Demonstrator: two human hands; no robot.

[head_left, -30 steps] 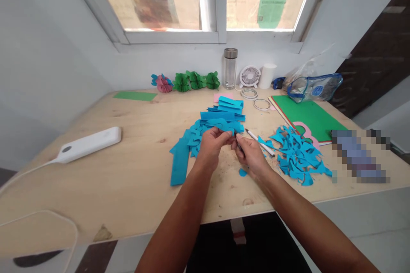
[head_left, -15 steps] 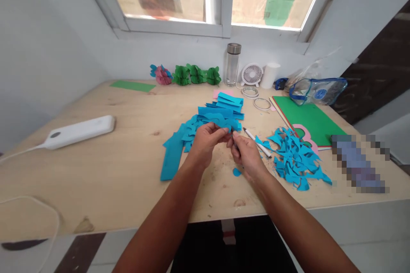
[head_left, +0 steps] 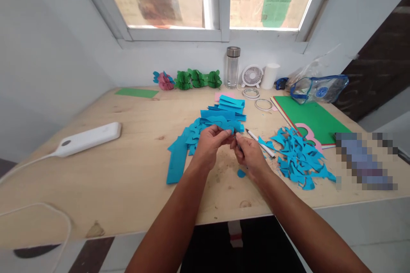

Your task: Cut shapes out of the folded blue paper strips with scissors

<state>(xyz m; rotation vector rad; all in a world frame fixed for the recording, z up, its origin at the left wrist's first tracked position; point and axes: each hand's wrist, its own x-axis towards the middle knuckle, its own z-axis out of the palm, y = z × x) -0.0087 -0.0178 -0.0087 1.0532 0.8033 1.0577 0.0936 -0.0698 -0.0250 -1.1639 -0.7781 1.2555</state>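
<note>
Over the middle of the table, my left hand (head_left: pixel 208 143) is closed, pinching a blue paper piece (head_left: pixel 228 126) with a wavy edge between thumb and fingers. My right hand (head_left: pixel 251 153) is wrapped round dark-handled scissors (head_left: pixel 238 146), mostly hidden by the fingers, with the tip at the paper's edge. Behind and left of my hands lie cut blue paper shapes (head_left: pixel 192 134) and folded blue strips (head_left: pixel 231 102). A longer blue strip (head_left: pixel 177 162) rests left of my left forearm. Below my right hand lies a small blue scrap (head_left: pixel 241 173).
Blue offcuts (head_left: pixel 297 158) are heaped right of a white marker (head_left: pixel 261 143). Green sheets (head_left: pixel 314 119) and a clear pouch (head_left: pixel 320 88) lie farther right. A bottle (head_left: pixel 232 68), fan (head_left: pixel 252 76) and paper flowers (head_left: pixel 196 78) line the wall. A white corded device (head_left: pixel 88 138) lies left.
The view has shifted slightly, so everything sits a little to the right and most things lower. My hands keep nearly the same hold on the paper and scissors.
</note>
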